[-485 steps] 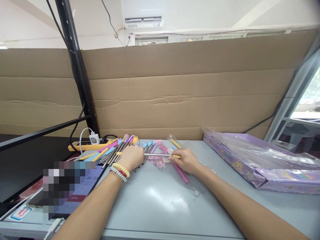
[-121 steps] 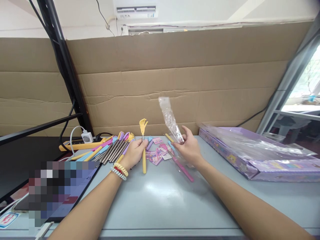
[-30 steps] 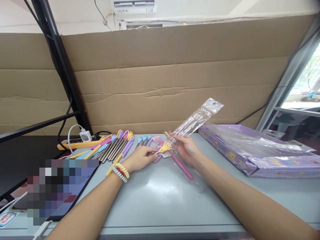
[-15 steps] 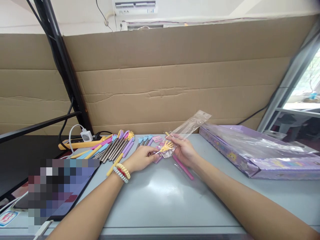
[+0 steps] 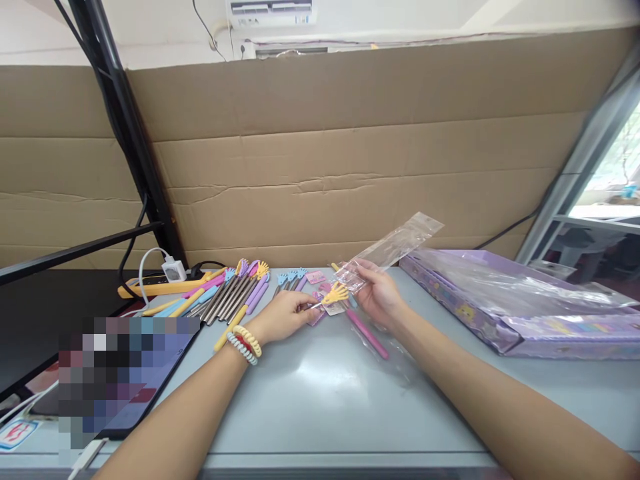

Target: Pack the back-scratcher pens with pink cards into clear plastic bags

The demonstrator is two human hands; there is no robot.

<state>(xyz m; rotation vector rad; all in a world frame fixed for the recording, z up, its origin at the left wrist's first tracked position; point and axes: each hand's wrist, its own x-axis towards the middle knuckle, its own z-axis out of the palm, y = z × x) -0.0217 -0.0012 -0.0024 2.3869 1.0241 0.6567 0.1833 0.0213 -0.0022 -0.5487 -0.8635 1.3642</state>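
Note:
My left hand (image 5: 283,315) is closed on a yellow hand-shaped back scratcher (image 5: 334,294); its yellow handle sticks out behind my wrist, and its claw head points right. My right hand (image 5: 380,293) pinches the mouth of a long clear plastic bag (image 5: 393,245) that slants up to the right. The scratcher's head sits at the bag's mouth. Small pink cards (image 5: 316,277) lie under and beside both hands.
A row of back scratchers (image 5: 235,290) with coloured handles lies at the back left. A pink scratcher in a bag (image 5: 366,333) rests below my right hand. A purple box (image 5: 510,307) stands at the right, a tablet (image 5: 125,373) at the left, a cardboard wall behind.
In four seconds the scratcher went from upright to lying flat, its head toward the bag. The bag tipped from upright to slanting right, dipped, then rose slightly.

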